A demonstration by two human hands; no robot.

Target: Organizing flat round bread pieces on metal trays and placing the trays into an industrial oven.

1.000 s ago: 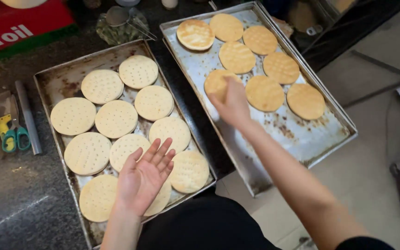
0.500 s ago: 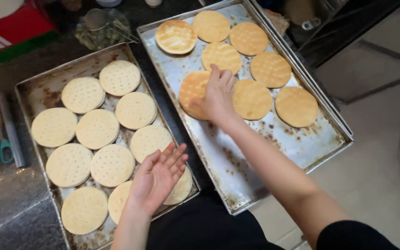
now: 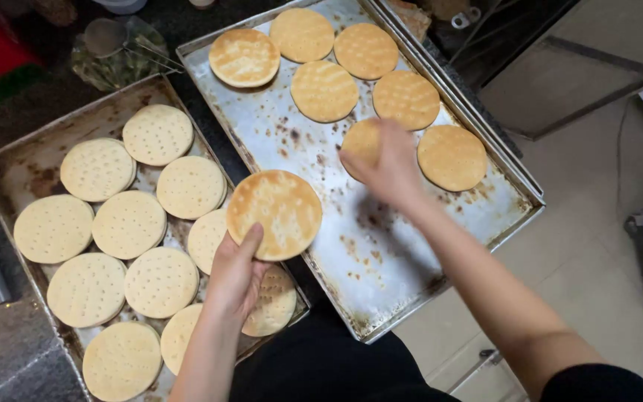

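Half a second ago your left hand lay open and empty over the pale rounds; now its fingers are curled under a browned biscuit, thumb on its near edge, holding it up flat over the gap between the two trays. That biscuit sits just left of the right tray, overlapping its left rim. Your right hand, which was pressed on a biscuit nearer that tray's left side, now reaches deeper in, fingers partly closed over another baked biscuit; the hand is blurred, so you cannot tell whether it is gripped.

The right tray's near half is bare metal, scorched in spots, with open room up to its front corner, which hangs past the dark surface. The left tray, beside it, is packed with pale dotted rounds almost rim to rim.
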